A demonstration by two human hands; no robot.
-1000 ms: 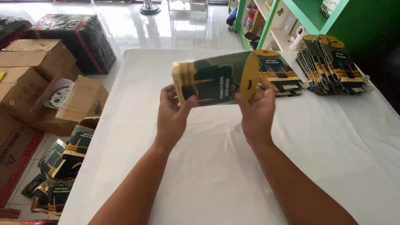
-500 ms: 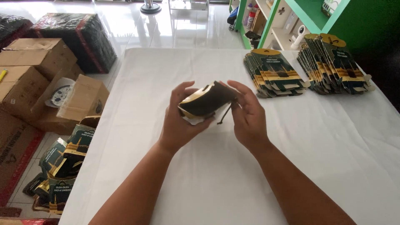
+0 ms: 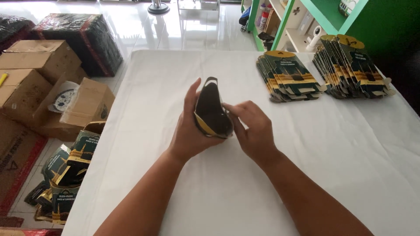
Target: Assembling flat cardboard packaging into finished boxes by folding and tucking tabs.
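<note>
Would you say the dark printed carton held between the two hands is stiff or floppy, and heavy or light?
The carton is probably thin card: it curves between the left hand and right hand, so bendy rather than rigid. It likely weighs little, since fingertips alone steady it. Open and hollow, it would probably crush or tip easily on the table.

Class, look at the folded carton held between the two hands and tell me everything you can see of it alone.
The carton looks like thin printed card, dark green to black with a yellow band along its lower edge. It is partly folded into a curved, open shape, standing roughly upright with a small hanging tab with a slot at its top. It is held above the white table. The left hand cups it from behind and below; the right hand presses its fingertips against its right side.
</note>
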